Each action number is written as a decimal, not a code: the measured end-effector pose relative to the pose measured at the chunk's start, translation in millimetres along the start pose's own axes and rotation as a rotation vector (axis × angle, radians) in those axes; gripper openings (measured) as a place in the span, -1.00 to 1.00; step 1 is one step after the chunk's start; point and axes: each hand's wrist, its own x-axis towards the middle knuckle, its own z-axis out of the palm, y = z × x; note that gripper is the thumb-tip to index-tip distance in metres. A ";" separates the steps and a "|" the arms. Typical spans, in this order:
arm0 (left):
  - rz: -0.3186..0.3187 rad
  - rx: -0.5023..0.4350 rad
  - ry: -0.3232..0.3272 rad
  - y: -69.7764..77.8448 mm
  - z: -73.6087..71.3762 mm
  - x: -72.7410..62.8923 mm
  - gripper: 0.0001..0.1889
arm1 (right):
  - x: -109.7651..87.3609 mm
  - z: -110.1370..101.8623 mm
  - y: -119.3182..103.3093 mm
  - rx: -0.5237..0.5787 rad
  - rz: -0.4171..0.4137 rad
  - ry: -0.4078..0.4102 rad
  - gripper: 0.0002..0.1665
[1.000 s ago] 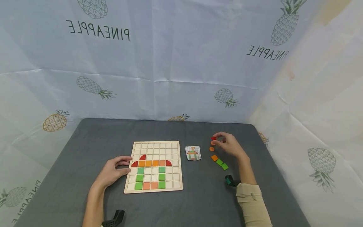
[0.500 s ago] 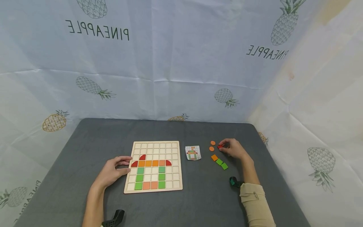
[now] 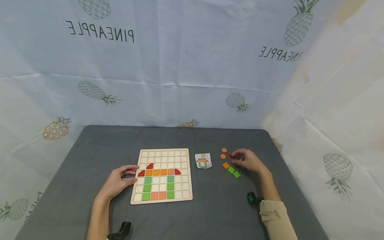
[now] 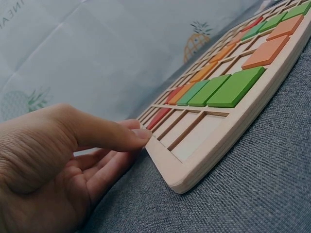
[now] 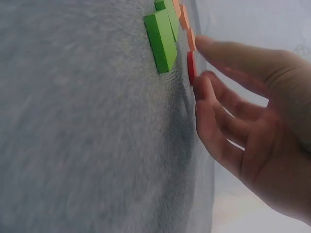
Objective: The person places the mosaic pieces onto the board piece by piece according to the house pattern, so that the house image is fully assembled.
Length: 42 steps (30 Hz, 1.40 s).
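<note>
My left hand [image 3: 120, 181] rests at the left edge of a wooden grid board [image 3: 162, 201], thumb and index fingertip touching its rim. Green, orange, salmon and red tiles sit in the board's cells. Over the table at the right, my right hand [image 3: 247, 160] is beside a red curved tile [image 3: 232, 156]. The right wrist view shows the thumb apart from the fingers, and the red tile [image 5: 191, 68] lying by the fingertips. Whether a finger touches it, I cannot tell.
Two orange discs [image 3: 224, 150] lie left of the red tile. An orange square [image 3: 226, 165] and two green squares [image 3: 231, 170] form a slanted row nearer me. A small printed pattern card [image 3: 203, 161] lies right of the board. Behind the grey table hangs a pineapple-print cloth.
My right hand carried the red tile right and toward me from beside the orange discs, then its thumb and fingers parted from around it. My left hand stays at the board.
</note>
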 end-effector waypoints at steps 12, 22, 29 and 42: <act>-0.007 0.012 0.009 0.8 0.6 -0.3 -0.42 | -13.1 4.2 -9.9 0.006 -0.047 -0.123 -0.65; -0.004 -0.009 0.009 -0.5 1.0 0.4 -0.43 | -12.9 13.5 -6.9 -0.030 -0.036 -0.121 -0.59; -0.008 -0.003 0.012 -0.5 1.2 -0.1 -0.43 | -12.6 15.9 -6.7 -0.042 -0.064 -0.091 -0.64; -0.008 -0.013 0.008 0.0 0.7 -0.3 -0.43 | -11.5 9.4 -10.7 -0.026 -0.094 -0.033 -0.71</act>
